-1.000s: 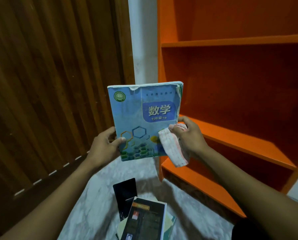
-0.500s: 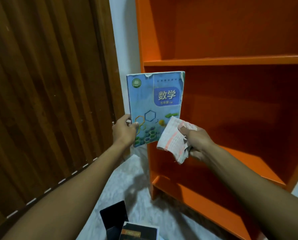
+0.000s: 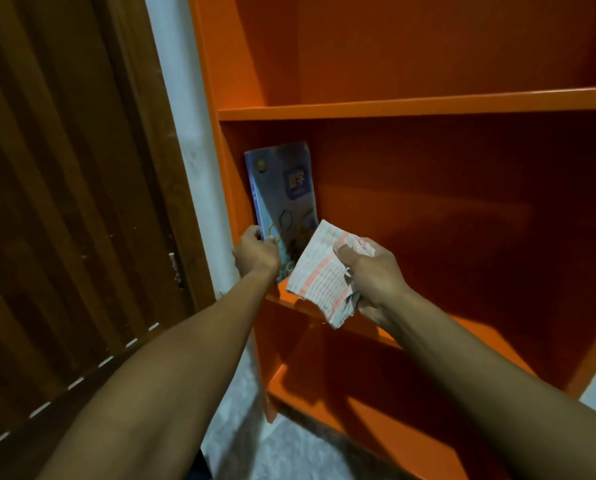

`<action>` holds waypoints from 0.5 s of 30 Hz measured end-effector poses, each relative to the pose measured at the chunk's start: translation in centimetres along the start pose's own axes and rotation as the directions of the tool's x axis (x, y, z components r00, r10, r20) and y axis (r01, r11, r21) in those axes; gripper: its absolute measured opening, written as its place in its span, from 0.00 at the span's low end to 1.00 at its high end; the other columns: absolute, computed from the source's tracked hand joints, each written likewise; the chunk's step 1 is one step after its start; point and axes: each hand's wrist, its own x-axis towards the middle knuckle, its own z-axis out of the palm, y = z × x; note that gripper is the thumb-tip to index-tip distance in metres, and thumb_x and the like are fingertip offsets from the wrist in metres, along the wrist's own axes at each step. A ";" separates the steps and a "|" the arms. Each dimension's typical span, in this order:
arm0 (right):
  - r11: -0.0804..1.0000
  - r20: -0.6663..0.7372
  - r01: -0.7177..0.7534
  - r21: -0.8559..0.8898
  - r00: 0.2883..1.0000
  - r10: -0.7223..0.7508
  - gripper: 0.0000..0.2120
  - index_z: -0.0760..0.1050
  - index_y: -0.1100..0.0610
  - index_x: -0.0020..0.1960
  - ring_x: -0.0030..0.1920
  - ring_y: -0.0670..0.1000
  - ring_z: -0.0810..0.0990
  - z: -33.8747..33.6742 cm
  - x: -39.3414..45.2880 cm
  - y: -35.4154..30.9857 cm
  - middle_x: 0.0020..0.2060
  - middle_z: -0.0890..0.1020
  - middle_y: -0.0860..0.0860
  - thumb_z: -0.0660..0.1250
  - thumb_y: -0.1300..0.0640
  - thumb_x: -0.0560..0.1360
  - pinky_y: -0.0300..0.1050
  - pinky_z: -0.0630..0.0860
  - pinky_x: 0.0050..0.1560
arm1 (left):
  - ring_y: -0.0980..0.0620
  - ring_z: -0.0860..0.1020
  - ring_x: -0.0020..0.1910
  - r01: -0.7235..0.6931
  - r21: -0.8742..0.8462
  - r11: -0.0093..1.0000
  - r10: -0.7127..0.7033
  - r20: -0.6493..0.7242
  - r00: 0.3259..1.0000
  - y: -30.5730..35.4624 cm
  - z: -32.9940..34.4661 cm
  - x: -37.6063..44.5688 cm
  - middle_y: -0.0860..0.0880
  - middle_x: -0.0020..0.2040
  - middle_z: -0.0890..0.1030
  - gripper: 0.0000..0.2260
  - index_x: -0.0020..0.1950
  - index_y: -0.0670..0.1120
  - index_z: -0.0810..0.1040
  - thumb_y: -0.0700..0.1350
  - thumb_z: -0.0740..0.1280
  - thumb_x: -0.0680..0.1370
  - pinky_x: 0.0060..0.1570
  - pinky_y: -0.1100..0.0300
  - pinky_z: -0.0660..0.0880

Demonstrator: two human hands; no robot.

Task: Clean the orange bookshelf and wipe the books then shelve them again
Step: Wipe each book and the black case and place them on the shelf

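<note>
The orange bookshelf (image 3: 410,105) fills the right side of the head view, with its left side panel running down beside a white strip of wall (image 3: 185,133). A blue book (image 3: 282,195) stands upright in the middle compartment of the bookshelf, close against that left side panel, its cover turned outward and slightly blurred. Its lower edge sits at the front of the shelf board below it, though the exact contact is hidden behind the hands.

The left hand (image 3: 256,254) grips the book at its lower left corner, fingers curled round the spine edge and the thumb lying on the cover. The left forearm reaches in from the lower left, crossing in front of the bookshelf's side panel.

The right hand (image 3: 372,271) is just right of the book, in front of the same compartment. Its fingers and thumb are curled round a folded cloth (image 3: 324,282), white with pale orange stripes, which hangs down from the grip and overlaps the book's lower right corner in the view. Whether the cloth touches the book cannot be told.

A dark brown wooden door (image 3: 64,202) stands left of the bookshelf, beyond the wall strip. A grey mottled floor (image 3: 289,452) shows at the foot of the bookshelf.
</note>
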 end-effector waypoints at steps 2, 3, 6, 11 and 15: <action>1.000 0.009 0.008 -0.014 1.000 -0.008 0.08 0.76 0.59 0.58 0.50 0.58 0.85 -0.6 0.3 0.0 0.51 0.85 0.58 0.64 0.59 0.82 0.47 0.79 0.39 | 0.47 0.71 0.38 0.005 -0.007 1.000 -0.005 -0.002 1.000 0.2 1.0 0.3 0.45 0.39 0.75 0.08 0.41 0.44 0.73 0.42 0.67 0.79 0.28 0.56 0.60; 1.000 0.015 0.015 -0.025 1.000 -0.015 0.08 0.76 0.59 0.58 0.49 0.57 0.85 -0.9 0.5 0.0 0.51 0.85 0.58 0.64 0.58 0.82 0.47 0.80 0.39 | 0.47 0.73 0.40 0.001 -0.002 1.000 -0.001 0.000 1.000 0.3 1.4 0.4 0.45 0.41 0.77 0.06 0.43 0.43 0.75 0.41 0.67 0.80 0.28 0.57 0.61; 0.997 0.025 0.037 -0.063 0.999 -0.035 0.08 0.76 0.58 0.59 0.47 0.55 0.85 -1.7 0.8 -0.1 0.50 0.85 0.56 0.63 0.57 0.82 0.44 0.79 0.36 | 0.46 0.78 0.48 0.009 0.010 1.000 -0.008 -0.002 1.000 0.8 2.4 0.8 0.45 0.50 0.81 0.07 0.54 0.42 0.81 0.39 0.64 0.81 0.35 0.62 0.66; 0.993 0.025 0.069 -0.092 0.997 -0.067 0.08 0.76 0.57 0.59 0.46 0.54 0.85 -3.0 1.2 -0.5 0.49 0.85 0.55 0.64 0.57 0.82 0.51 0.82 0.45 | 0.42 0.79 0.59 0.058 0.003 0.998 -0.058 -0.005 0.998 1.2 3.8 1.4 0.42 0.61 0.82 0.14 0.64 0.43 0.80 0.36 0.61 0.81 0.45 0.59 0.71; 0.994 0.015 0.064 -0.085 0.998 -0.063 0.07 0.76 0.57 0.58 0.48 0.55 0.85 -3.4 0.9 -0.5 0.49 0.85 0.55 0.64 0.56 0.81 0.60 0.80 0.56 | 0.41 0.79 0.57 0.064 0.023 0.998 -0.064 0.001 0.998 1.2 3.5 1.2 0.41 0.59 0.82 0.11 0.60 0.42 0.80 0.38 0.61 0.82 0.44 0.57 0.71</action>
